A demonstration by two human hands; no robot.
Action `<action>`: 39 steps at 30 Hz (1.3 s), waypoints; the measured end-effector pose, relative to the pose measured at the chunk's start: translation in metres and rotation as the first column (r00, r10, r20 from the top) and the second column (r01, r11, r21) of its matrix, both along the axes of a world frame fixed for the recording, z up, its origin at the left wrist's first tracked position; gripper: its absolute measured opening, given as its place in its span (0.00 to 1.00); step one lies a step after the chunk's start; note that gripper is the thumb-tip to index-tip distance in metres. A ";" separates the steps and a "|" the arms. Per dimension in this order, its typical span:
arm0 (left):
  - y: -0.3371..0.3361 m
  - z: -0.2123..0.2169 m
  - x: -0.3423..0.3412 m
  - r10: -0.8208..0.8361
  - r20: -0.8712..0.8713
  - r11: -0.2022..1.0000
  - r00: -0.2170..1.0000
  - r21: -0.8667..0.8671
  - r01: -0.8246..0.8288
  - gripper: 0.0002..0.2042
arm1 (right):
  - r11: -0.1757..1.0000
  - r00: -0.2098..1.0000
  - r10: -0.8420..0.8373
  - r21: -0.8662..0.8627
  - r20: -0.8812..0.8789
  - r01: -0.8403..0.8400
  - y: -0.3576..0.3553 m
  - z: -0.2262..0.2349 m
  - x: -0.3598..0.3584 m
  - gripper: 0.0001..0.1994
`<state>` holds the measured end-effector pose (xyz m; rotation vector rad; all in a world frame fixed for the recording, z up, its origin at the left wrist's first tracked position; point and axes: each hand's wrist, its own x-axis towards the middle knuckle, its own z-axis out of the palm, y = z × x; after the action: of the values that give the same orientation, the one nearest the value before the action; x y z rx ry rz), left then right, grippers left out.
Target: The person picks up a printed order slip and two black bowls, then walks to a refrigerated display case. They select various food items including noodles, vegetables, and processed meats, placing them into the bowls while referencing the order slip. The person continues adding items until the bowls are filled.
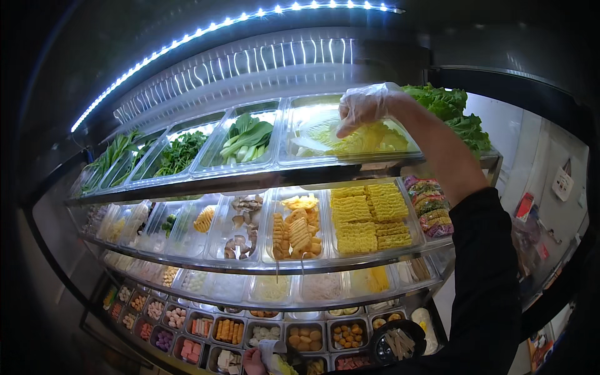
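Note:
My right hand [367, 107], in a clear plastic glove, reaches up into a clear bin [289, 156] on the top shelf. Its fingers are closed on a pale cabbage leaf [322, 132], with more yellow-green cabbage [378, 142] below. At the bottom edge, part of my left hand [254, 362] shows, its fingers closed against a white paper-like slip [271, 347]. Pale green leaf [284, 365] lies beside the slip, and the rest of what this hand holds is cut off by the frame.
Bok choy [247, 139] and other greens fill bins to the left; lettuce [447, 109] stands at right. Lower shelves hold noodle blocks [369, 215], mushrooms [242, 219] and fried pieces [297, 231]. Metal pans [228, 331] and a black bowl [399, 344] sit at the bottom. Shelf rails [269, 172] jut forward.

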<state>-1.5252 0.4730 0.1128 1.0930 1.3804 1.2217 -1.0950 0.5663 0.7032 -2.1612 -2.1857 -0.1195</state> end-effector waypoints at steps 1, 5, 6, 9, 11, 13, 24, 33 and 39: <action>0.002 0.001 -0.001 -0.013 -0.004 0.999 1.000 -0.035 0.013 0.13 | 1.000 1.000 0.003 -0.012 0.027 -0.003 0.003 -0.004 -0.006 0.22; 0.007 -0.001 -0.003 -0.012 -0.012 0.999 1.000 0.033 0.013 0.12 | 0.986 0.980 0.030 -0.169 0.196 0.004 0.012 -0.006 -0.024 0.22; 0.008 -0.004 -0.002 -0.011 0.009 0.996 1.000 0.091 0.010 0.12 | 0.977 0.977 0.061 -0.214 0.202 -0.017 0.014 -0.006 -0.027 0.22; 0.014 -0.017 -0.004 0.057 0.220 0.996 0.974 -0.075 -0.042 0.11 | 0.987 0.989 -0.137 -0.089 -0.060 0.131 0.019 -0.009 -0.029 0.19; 0.015 -0.027 -0.005 0.056 0.192 0.997 0.980 -0.059 -0.045 0.10 | 0.994 0.996 0.035 -0.107 0.079 -0.027 0.023 -0.014 -0.028 0.18; 0.024 -0.035 -0.006 0.089 0.244 0.995 0.966 -0.071 -0.074 0.10 | 0.964 0.954 0.258 -0.105 0.154 -0.244 0.028 -0.018 -0.024 0.16; 0.008 -0.020 -0.002 0.153 0.198 0.987 0.968 -0.077 -0.141 0.08 | 0.992 0.937 0.093 -0.117 0.338 -0.056 0.053 -0.018 0.014 0.33; 0.016 -0.026 -0.005 0.117 -0.013 0.993 0.993 -0.001 -0.117 0.09 | 0.997 0.929 -0.066 -0.014 0.363 0.076 0.067 -0.011 0.017 0.46; 0.028 -0.053 -0.012 0.127 0.141 0.991 0.982 -0.060 -0.120 0.10 | 1.000 0.938 0.029 -0.002 0.346 -0.030 0.091 -0.019 0.024 0.40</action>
<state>-1.5369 0.5007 0.0602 0.8764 1.3770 1.3210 -1.0714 0.6572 0.6838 -2.2479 -2.3871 -0.5423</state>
